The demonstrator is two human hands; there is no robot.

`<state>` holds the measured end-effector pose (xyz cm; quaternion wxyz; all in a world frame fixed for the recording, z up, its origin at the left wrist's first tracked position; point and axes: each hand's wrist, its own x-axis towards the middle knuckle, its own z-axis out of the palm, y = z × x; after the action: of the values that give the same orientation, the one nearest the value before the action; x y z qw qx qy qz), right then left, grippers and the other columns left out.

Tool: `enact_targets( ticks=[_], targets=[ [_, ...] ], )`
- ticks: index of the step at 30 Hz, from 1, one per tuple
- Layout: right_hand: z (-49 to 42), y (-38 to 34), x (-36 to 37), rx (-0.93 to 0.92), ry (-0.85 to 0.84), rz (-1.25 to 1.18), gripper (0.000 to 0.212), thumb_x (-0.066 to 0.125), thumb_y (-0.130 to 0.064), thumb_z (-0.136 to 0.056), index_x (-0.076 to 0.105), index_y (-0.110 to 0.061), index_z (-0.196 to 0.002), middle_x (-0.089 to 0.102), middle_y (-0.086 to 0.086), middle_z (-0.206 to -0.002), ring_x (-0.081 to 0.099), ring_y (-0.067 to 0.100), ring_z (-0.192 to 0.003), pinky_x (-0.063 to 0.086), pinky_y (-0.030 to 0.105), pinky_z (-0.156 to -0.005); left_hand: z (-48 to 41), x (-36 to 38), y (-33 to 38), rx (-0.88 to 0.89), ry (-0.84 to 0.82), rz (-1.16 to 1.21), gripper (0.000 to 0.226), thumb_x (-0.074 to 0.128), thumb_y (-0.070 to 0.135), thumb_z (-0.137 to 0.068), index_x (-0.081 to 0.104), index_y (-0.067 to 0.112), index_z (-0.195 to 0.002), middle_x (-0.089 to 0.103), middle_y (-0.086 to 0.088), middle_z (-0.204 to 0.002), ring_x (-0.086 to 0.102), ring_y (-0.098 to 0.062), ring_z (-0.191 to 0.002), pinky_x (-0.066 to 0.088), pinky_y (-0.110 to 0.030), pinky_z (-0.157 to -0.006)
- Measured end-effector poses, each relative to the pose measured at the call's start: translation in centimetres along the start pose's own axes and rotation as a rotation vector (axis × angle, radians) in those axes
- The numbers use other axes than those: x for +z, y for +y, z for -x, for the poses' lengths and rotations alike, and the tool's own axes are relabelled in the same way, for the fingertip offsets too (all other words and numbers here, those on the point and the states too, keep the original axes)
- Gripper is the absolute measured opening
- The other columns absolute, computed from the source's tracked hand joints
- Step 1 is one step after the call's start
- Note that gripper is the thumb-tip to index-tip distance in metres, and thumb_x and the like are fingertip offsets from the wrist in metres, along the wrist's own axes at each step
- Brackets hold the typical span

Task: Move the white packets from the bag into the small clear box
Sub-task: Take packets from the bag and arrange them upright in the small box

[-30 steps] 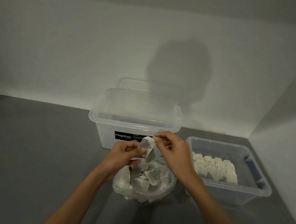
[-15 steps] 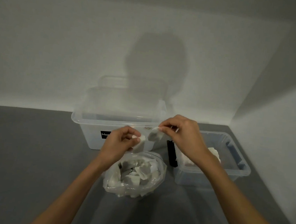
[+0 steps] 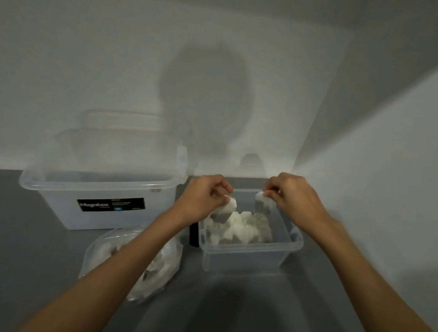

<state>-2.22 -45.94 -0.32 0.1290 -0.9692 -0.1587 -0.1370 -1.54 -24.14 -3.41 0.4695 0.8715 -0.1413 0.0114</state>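
The small clear box [image 3: 246,258] stands right of centre on the grey surface, with several white packets [image 3: 244,226] packed inside. My left hand [image 3: 203,196] pinches one white packet [image 3: 225,211] over the box's left side. My right hand [image 3: 294,198] pinches another white packet [image 3: 262,204] above the box's far middle. The clear plastic bag [image 3: 164,263] with more white packets lies left of the box, partly hidden by my left forearm.
A large clear storage box [image 3: 95,199] with a black label stands at the back left, its lid leaning behind it. A dark object [image 3: 194,235] sits at the small box's left side. Walls close off the back and the right.
Both hands moved right, away from above the bag, and now hold their packets over the small box. The view has turned right and is blurred.
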Motion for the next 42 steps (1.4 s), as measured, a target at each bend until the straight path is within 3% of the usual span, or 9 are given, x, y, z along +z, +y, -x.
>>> enact_targets(
  ticks=[5, 10, 15, 19, 25, 36, 42],
  targets=[
    [-0.8, 3.4, 3.2, 0.031, -0.283, 0.050, 0.015, 0.054, -0.006, -0.087, 0.069, -0.009, -0.088, 0.068, 0.011, -0.091, 0.064, 0.028, -0.083, 0.053, 0.035, -0.070, -3.0, 5.8, -0.8, -0.054, -0.112, -0.213, 0.016, 0.068, 0.003, -0.081, 0.071, 0.011, -0.095, 0.070, -0.003, -0.093, 0.059, -0.009, -0.080, 0.046, -0.018, -0.073],
    [-1.3, 3.9, 5.9, -0.030, -0.473, 0.192, 0.018, 0.045, 0.008, -0.090, 0.060, 0.000, -0.095, 0.056, 0.020, -0.102, 0.054, 0.030, -0.078, 0.039, 0.033, -0.064, -5.0, 10.2, -1.5, -0.146, -0.241, -0.342, 0.018, 0.064, 0.003, -0.084, 0.068, 0.005, -0.101, 0.069, -0.011, -0.103, 0.061, -0.017, -0.087, 0.044, -0.021, -0.073],
    [-2.4, 4.3, 7.7, -0.045, -0.585, 0.210, 0.027, 0.040, 0.003, -0.095, 0.058, 0.003, -0.116, 0.057, 0.022, -0.120, 0.060, 0.038, -0.106, 0.047, 0.039, -0.081, -6.5, 13.1, -2.5, -0.270, -0.325, -0.391, 0.016, 0.066, 0.005, -0.083, 0.069, 0.006, -0.099, 0.071, -0.014, -0.102, 0.068, -0.025, -0.091, 0.048, -0.024, -0.073],
    [-2.8, 4.5, 8.8, -0.039, -0.609, 0.255, 0.026, 0.044, 0.004, -0.094, 0.059, 0.002, -0.115, 0.060, 0.020, -0.119, 0.061, 0.036, -0.107, 0.049, 0.042, -0.086, -7.3, 14.3, -3.8, -0.312, -0.276, -0.471, 0.014, 0.070, 0.011, -0.081, 0.071, 0.010, -0.095, 0.071, -0.010, -0.103, 0.066, -0.024, -0.097, 0.051, -0.033, -0.088],
    [-3.4, 4.6, 9.8, -0.022, -0.628, 0.220, 0.026, 0.047, 0.000, -0.094, 0.062, -0.002, -0.116, 0.061, 0.016, -0.121, 0.061, 0.032, -0.109, 0.048, 0.039, -0.088, -7.8, 15.3, -4.5, -0.288, -0.221, -0.548, 0.016, 0.073, 0.014, -0.078, 0.069, 0.010, -0.093, 0.069, -0.008, -0.101, 0.066, -0.023, -0.092, 0.054, -0.036, -0.085],
    [-3.3, 4.2, 10.1, -0.017, -0.660, 0.242, 0.027, 0.047, 0.000, -0.095, 0.060, -0.001, -0.119, 0.059, 0.016, -0.123, 0.059, 0.031, -0.112, 0.047, 0.036, -0.090, -7.5, 14.7, -5.4, -0.255, -0.258, -0.548, 0.016, 0.073, 0.009, -0.078, 0.068, 0.007, -0.093, 0.069, -0.009, -0.099, 0.065, -0.022, -0.092, 0.049, -0.027, -0.081],
    [-4.3, 2.9, 7.5, 0.004, -0.525, 0.269, 0.025, 0.049, 0.002, -0.091, 0.059, -0.004, -0.113, 0.058, 0.015, -0.118, 0.063, 0.033, -0.100, 0.052, 0.038, -0.081, -6.4, 10.1, -3.1, -0.159, -0.208, -0.429, 0.014, 0.064, 0.009, -0.085, 0.069, 0.003, -0.096, 0.070, -0.011, -0.099, 0.065, -0.024, -0.093, 0.053, -0.034, -0.087]
  ],
)
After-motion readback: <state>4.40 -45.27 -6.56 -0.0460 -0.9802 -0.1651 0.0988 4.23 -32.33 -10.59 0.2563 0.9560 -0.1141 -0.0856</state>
